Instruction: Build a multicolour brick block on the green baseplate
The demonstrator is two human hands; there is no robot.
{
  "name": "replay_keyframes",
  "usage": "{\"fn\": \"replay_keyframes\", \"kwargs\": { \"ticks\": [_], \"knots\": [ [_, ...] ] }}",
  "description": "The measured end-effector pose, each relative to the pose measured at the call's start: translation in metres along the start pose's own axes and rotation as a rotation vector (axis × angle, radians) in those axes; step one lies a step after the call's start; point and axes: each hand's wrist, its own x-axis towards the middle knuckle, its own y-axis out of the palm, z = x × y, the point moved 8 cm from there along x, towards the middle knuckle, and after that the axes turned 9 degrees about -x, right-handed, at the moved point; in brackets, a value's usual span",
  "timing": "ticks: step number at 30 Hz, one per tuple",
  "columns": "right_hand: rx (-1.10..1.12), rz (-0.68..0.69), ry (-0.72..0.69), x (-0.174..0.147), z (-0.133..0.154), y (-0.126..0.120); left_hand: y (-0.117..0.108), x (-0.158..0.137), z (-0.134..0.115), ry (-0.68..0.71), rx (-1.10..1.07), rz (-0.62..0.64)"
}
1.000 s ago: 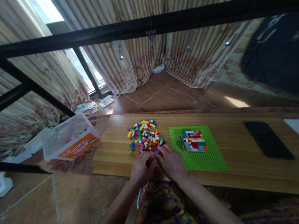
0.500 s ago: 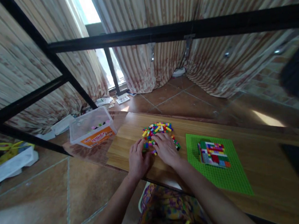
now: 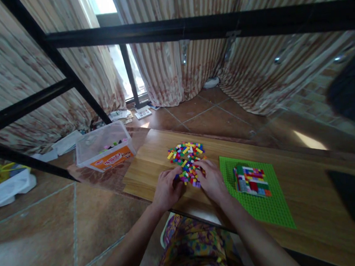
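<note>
A loose pile of small colourful toy bricks [image 3: 187, 150] lies on the wooden board, its near part between my two hands. My left hand [image 3: 168, 188] is at the pile's left edge with its fingers curled together; a blue brick shows by the fingertips, and what they hold, if anything, is too small to make out. On the pile's right side, my right hand [image 3: 211, 179] touches the bricks with thumb and fingers bent but apart. Right of it, a block of joined multicoloured bricks [image 3: 252, 181] sits on a green studded baseplate [image 3: 273, 213].
A clear plastic box [image 3: 87, 145] with an orange label and some bricks inside stands left of the wooden board [image 3: 145, 156]. A dark flat object [image 3: 354, 198] lies at the board's right. Black metal bars [image 3: 144, 32] cross in front of striped curtains [image 3: 159, 72].
My right hand has drawn back to the right, uncovering the middle of the pile. The near bricks are spread more between my hands. The whole view has shifted slightly.
</note>
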Motion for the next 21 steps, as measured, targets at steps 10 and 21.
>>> {"fn": "replay_keyframes", "kwargs": {
  "ticks": [10,21],
  "knots": [
    [-0.147,0.076,0.018,0.002,0.001,0.007,-0.002,-0.002,-0.005,0.033,-0.085,0.004],
    [-0.164,0.089,-0.124,-0.003,0.025,-0.002,-0.003,0.017,-0.008,-0.019,-0.081,-0.165]
  ]
}}
